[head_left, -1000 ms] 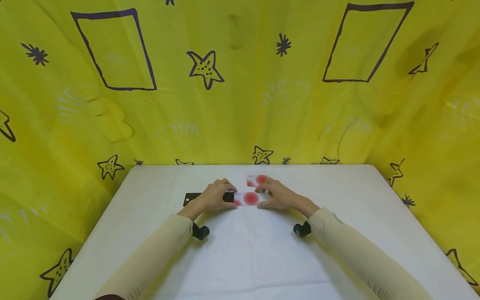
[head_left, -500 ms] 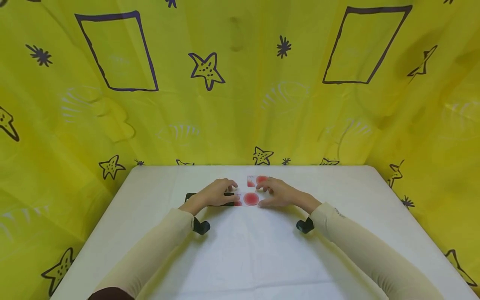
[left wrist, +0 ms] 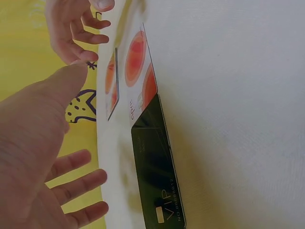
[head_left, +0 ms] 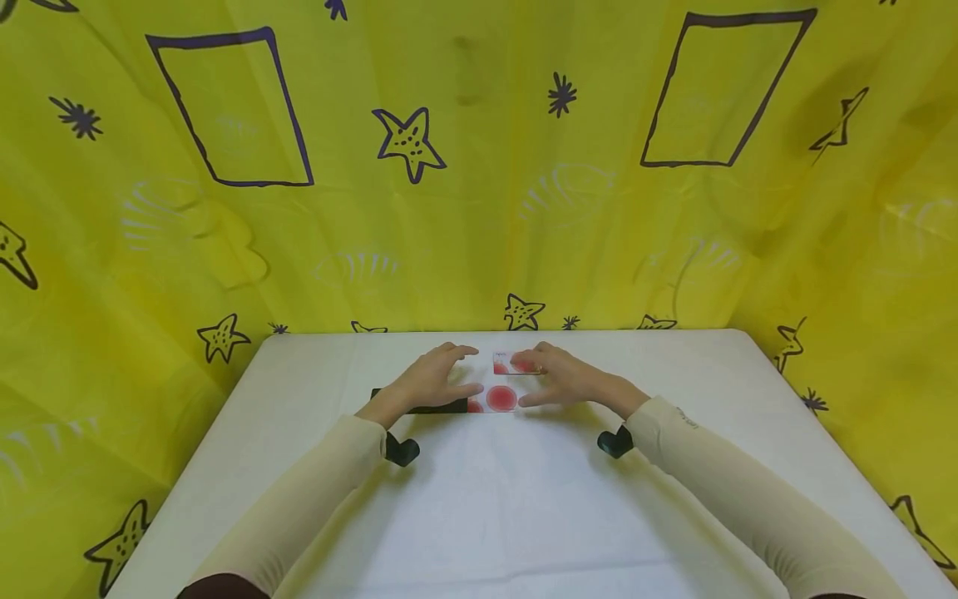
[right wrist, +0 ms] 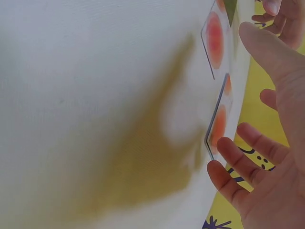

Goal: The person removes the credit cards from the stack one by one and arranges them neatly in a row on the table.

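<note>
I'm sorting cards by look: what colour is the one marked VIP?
The VIP card is greenish black, very dark; the left wrist view shows it best.

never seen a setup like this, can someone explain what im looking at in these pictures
There is no machine here: just a person's bare left hand and right hand. The wide picture comes from a camera worn on the head; the two close ones from wrist cameras, turned sideways. On the white table lie a black card marked VIP, a near card with red circles meeting it end to end, and a similar far card behind. Neither hand appears to grip anything: the left is open near the black card, the right is at the far card, though whether it touches is hard to tell.
</note>
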Demonstrator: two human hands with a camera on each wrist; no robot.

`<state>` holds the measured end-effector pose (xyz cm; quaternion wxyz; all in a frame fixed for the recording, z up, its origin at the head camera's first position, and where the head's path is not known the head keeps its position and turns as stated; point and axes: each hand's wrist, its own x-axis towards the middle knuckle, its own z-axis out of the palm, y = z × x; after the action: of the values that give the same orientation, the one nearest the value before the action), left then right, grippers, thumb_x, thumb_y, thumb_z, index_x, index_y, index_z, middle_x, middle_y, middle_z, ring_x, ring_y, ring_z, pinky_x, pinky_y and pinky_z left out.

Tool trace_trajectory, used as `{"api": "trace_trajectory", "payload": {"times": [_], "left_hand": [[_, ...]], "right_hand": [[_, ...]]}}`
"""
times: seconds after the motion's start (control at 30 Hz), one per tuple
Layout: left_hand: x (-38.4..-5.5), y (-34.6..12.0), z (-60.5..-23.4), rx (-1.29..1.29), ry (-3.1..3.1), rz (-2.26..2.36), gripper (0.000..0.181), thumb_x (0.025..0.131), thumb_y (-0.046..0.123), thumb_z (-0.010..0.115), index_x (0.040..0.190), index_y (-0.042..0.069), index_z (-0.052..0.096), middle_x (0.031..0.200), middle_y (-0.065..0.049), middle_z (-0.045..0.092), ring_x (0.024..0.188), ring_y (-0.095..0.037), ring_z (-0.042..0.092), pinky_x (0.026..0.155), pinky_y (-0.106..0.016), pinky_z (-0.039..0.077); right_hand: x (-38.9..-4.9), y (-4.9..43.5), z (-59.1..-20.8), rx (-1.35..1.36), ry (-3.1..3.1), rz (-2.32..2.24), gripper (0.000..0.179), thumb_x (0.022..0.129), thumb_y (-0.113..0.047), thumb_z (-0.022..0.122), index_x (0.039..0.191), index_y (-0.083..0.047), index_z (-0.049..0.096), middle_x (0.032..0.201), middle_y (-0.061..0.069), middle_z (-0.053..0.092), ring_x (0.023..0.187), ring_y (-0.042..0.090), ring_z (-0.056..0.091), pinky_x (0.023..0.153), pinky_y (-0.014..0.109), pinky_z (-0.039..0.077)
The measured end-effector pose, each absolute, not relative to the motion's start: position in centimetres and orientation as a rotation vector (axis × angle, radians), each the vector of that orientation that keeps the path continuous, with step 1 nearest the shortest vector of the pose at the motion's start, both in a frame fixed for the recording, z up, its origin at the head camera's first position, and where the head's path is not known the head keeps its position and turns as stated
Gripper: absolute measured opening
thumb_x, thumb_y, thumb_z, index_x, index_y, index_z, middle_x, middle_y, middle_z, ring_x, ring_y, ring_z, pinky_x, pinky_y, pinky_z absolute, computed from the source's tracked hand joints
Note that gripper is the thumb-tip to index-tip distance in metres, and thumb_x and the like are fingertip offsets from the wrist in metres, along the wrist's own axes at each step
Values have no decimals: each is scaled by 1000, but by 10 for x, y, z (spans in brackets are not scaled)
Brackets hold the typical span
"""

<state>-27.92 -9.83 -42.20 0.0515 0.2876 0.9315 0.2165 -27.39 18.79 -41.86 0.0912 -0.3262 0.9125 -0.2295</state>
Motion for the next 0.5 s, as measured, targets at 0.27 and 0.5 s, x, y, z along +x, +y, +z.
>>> {"api": "trace_trajectory", "payload": {"times": [0.27, 0.5], "left_hand": [[-284, -99, -420, 929, 2924, 693, 73, 92, 49, 72, 153, 15, 48, 148, -15, 51, 135, -34, 48, 113, -59, 36], [-285, -99, -416, 866, 2931, 699, 74, 93, 51, 71, 154, 18, 46, 152, -13, 48, 138, -34, 45, 115, -59, 33]], "right_hand": [[-278, 195, -414, -967, 2720, -761, 72, 85, -40, 84, 144, -9, 56, 135, 16, 56, 114, 33, 56, 93, 47, 53], [-277, 200, -409, -921, 2715, -822, 74, 86, -41, 82, 147, -10, 53, 140, 19, 52, 119, 39, 56, 98, 53, 51]]}}
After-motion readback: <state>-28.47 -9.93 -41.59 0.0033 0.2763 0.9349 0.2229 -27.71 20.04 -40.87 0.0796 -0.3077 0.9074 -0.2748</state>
